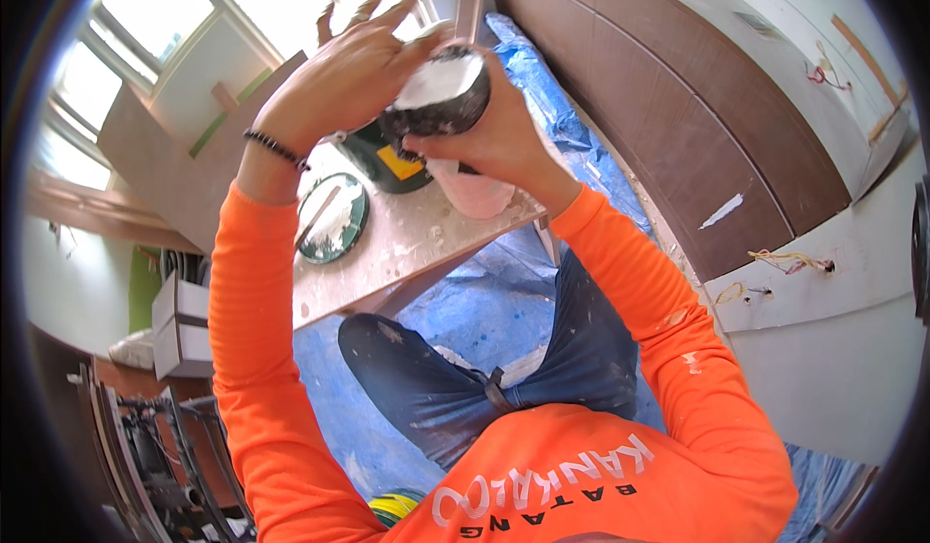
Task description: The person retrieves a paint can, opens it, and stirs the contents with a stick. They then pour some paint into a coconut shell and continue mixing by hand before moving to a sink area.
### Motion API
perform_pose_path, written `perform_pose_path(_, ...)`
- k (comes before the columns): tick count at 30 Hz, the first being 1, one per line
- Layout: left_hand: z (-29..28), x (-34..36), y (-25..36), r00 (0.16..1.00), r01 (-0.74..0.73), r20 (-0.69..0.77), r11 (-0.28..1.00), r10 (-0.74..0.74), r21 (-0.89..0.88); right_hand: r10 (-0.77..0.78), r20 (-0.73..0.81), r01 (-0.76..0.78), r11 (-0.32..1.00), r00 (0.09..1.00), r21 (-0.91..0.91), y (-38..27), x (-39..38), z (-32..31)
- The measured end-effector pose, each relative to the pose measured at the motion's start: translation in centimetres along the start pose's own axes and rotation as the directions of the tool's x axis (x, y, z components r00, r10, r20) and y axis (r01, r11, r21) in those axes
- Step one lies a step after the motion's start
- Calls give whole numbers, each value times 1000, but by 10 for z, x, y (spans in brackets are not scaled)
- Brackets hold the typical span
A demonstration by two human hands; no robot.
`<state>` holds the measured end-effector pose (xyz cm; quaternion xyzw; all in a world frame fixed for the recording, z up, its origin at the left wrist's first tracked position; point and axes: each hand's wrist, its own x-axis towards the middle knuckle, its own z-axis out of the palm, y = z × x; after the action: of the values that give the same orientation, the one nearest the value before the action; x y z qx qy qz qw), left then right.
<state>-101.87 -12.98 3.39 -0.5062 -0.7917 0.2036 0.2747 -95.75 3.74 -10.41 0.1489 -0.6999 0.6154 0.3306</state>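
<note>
My right hand (pixel 509 134) grips a black, worn-looking bowl (pixel 441 117), its fingers wrapped round the side. White paste or powder (pixel 438 80) shows inside the tilted bowl. Just to the left and above it is my left hand (pixel 363 68), its fingers stretched out and spread; whether its thumb side touches the rim I cannot tell. Under my hands a dark green bucket (pixel 366 155) with a yellow label stands on the table. Beside it lies a round green lid (pixel 360 221) smeared with white paste, a thin stick-like tool (pixel 318 216) resting across it. A whitish tub (pixel 475 194) is partly hidden below the bowl.
The spattered table (pixel 417 252) stands in front of my knees. Blue plastic sheeting (pixel 494 291) covers the floor. Brown panels (pixel 678 88) line the right side, with loose wires (pixel 790 260) near a wall opening. Boards (pixel 155 136) lean by the windows; a metal frame (pixel 165 446) is lower left.
</note>
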Motion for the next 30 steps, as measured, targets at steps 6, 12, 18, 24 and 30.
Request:
perform_pose_path(6, 11, -3, -6, 1000, -8, -15, 998, 9, 55, -30, 5, 29, 990, 1000, 138, 9, 1, 11)
perform_pose_path(12, 16, -1, -2, 983, -184, -63, 948, 173, -261, -9, 121, -10, 987, 993, 157, 6, 5, 1)
perform_pose_path(18, 20, 10, 16, 986, -54, -165, 991, 34, -122, -7, 148, -14, 990, 989, 142, 3, 9, -2)
perform_pose_path(24, -16, -2, 13, 995, 65, 88, 992, -55, -112, 49, 182, -70, 991, 982, 110, -11, 6, 6)
perform_pose_path(30, -51, -1, 12, 909, 382, 388, 681, -153, -625, 4, 135, -8, 1000, 991, 29, 7, 11, -3)
